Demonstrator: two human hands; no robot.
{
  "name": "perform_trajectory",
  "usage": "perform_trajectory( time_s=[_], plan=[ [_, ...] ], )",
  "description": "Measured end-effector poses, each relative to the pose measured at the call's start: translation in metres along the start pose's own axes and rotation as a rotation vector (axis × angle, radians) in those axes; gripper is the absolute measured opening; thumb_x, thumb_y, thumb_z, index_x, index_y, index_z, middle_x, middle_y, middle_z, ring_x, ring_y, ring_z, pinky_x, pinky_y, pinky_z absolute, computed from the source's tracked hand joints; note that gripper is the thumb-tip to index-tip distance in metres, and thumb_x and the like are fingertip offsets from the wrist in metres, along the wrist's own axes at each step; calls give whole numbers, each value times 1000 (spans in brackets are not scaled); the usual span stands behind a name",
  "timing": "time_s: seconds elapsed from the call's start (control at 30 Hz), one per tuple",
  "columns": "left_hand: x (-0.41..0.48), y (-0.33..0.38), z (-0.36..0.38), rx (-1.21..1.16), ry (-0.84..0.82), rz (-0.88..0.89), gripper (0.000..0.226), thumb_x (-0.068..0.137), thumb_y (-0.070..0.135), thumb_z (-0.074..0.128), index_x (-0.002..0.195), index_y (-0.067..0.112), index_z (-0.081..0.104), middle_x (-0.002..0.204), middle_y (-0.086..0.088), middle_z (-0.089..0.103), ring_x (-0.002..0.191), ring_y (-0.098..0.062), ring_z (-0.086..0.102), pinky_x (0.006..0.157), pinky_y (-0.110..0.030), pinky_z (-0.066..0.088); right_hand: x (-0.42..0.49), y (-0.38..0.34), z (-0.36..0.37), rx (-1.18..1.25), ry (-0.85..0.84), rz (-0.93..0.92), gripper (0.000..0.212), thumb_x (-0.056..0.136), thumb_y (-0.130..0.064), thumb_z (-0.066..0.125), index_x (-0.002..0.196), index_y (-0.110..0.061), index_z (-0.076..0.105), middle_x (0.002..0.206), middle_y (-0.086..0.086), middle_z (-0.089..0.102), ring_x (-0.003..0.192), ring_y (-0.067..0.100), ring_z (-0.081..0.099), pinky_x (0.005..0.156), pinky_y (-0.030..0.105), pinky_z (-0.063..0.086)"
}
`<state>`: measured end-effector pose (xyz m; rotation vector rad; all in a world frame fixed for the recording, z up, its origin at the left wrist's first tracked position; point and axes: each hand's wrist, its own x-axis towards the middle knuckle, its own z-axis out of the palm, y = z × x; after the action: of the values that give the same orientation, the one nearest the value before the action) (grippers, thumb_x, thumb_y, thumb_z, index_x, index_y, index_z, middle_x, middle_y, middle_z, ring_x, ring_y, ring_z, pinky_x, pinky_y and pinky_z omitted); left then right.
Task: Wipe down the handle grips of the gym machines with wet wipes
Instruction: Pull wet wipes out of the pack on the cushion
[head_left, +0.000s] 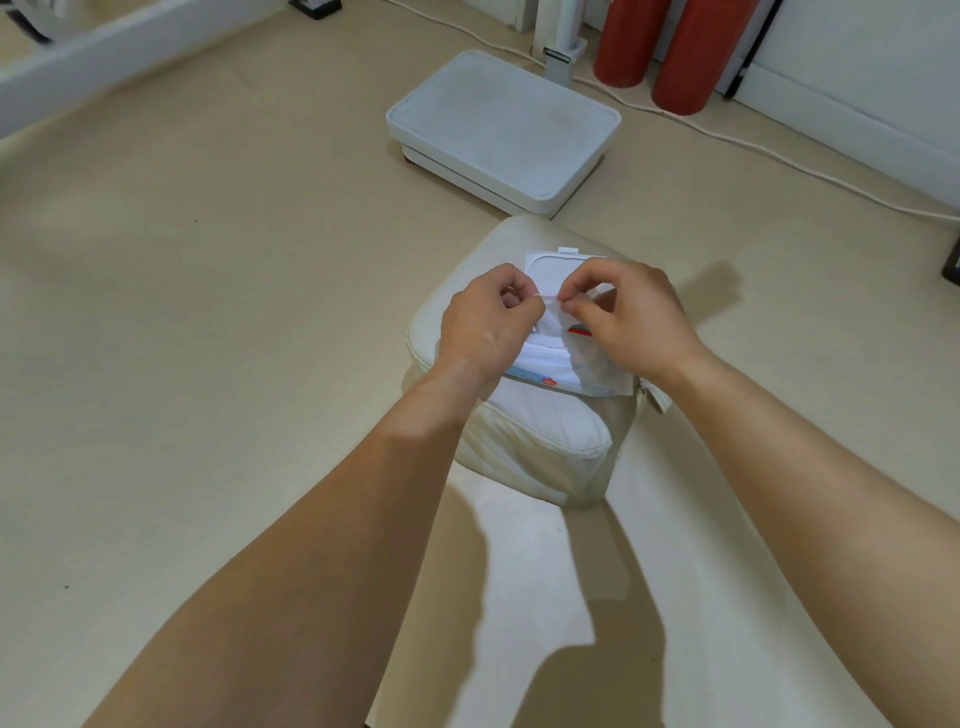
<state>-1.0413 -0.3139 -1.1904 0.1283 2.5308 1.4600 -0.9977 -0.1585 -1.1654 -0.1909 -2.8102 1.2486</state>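
A pack of wet wipes (535, 371) lies on a cream padded seat (540, 447), its white flip lid (556, 265) standing open at the far side. A white wet wipe (553, 325) sticks up from the pack's opening. My left hand (485, 322) pinches the wipe's top edge with thumb and forefinger. My right hand (631, 317) pinches the same edge just to the right, fingers curled. Both hands hover over the pack and hide much of it. No machine handle grip is in view.
A white platform scale (504, 130) sits on the beige floor beyond the seat, with a white post (561, 36) behind it. Two red cylinders (654, 47) lean at the back right. A white cable (779, 156) runs across the floor. A pale frame bar (78, 62) crosses the top left.
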Motion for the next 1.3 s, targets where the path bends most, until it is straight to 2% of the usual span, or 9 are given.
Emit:
perform_trajectory(
  time_s=[0.1, 0.27, 0.37, 0.53, 0.73, 0.9, 1.03, 1.2, 1.3],
  plan=[
    [-2, -1, 1, 17, 5, 1, 11, 85, 21, 63, 76, 28, 60, 64, 10, 61, 64, -11, 53, 59, -25, 41, -2, 4, -6, 13, 54, 58, 17, 89, -12, 67, 80, -27, 67, 79, -13, 70, 64, 0, 64, 59, 12, 44],
    [-5, 0, 6, 113, 33, 15, 7, 82, 22, 60, 77, 26, 60, 67, 9, 62, 65, -11, 55, 57, -24, 42, -7, 15, -18, 162, 8, 106, 16, 88, -17, 68, 81, -31, 66, 95, -11, 66, 94, 11, 66, 92, 35, 54],
    [-9, 2, 9, 173, 48, 27, 3, 83, 22, 60, 80, 24, 61, 69, 9, 63, 73, -16, 60, 62, -30, 47, -15, 20, -24, 334, 39, 193, 9, 91, -17, 67, 88, -26, 68, 92, -1, 68, 88, 16, 65, 93, 46, 56],
    [-13, 4, 16, 360, 58, 106, 10, 90, 21, 53, 97, 21, 60, 90, 3, 70, 84, -28, 63, 69, -39, 49, -26, 15, -27, 495, 148, 218, 21, 97, -3, 60, 86, -20, 65, 87, -1, 64, 89, 18, 63, 74, 24, 56],
    [-21, 6, 13, 415, 0, 231, 28, 95, 32, 51, 118, 32, 67, 115, 10, 68, 97, -20, 60, 77, -32, 40, -26, 1, -26, 692, 204, 357, 11, 98, -4, 59, 92, -13, 63, 83, 6, 64, 71, 15, 65, 63, 25, 58],
    [-18, 3, 13, 530, -18, 262, 32, 99, 53, 52, 96, 24, 66, 99, 7, 64, 87, -21, 58, 67, -31, 36, -18, -16, -29, 888, 193, 371, 11, 97, -3, 59, 91, -11, 63, 77, 4, 58, 66, 13, 59, 69, 28, 57],
    [-15, 2, 14, 561, -12, 228, 48, 102, 49, 50, 64, 24, 34, 83, 6, 49, 74, -24, 46, 61, -32, 27, -13, -28, -38, 1047, 177, 336, 13, 98, -1, 56, 91, -11, 61, 77, 5, 56, 62, 13, 56, 70, 30, 57],
    [-16, -3, 15, 547, -18, 240, 33, 106, 42, 43, 90, 21, 63, 95, 4, 61, 84, -23, 56, 66, -31, 31, -10, -33, -48, 1196, 182, 326, 13, 98, -3, 55, 91, -12, 59, 79, 5, 56, 60, 12, 54, 68, 30, 57],
    [-14, -8, 16, 521, -18, 231, 30, 105, 40, 45, 93, 21, 65, 93, 5, 61, 83, -20, 51, 65, -30, 30, -7, -31, -55, 1272, 223, 323, 14, 98, -2, 54, 90, -13, 59, 77, 5, 56, 58, 10, 54, 69, 30, 57]
  ],
)
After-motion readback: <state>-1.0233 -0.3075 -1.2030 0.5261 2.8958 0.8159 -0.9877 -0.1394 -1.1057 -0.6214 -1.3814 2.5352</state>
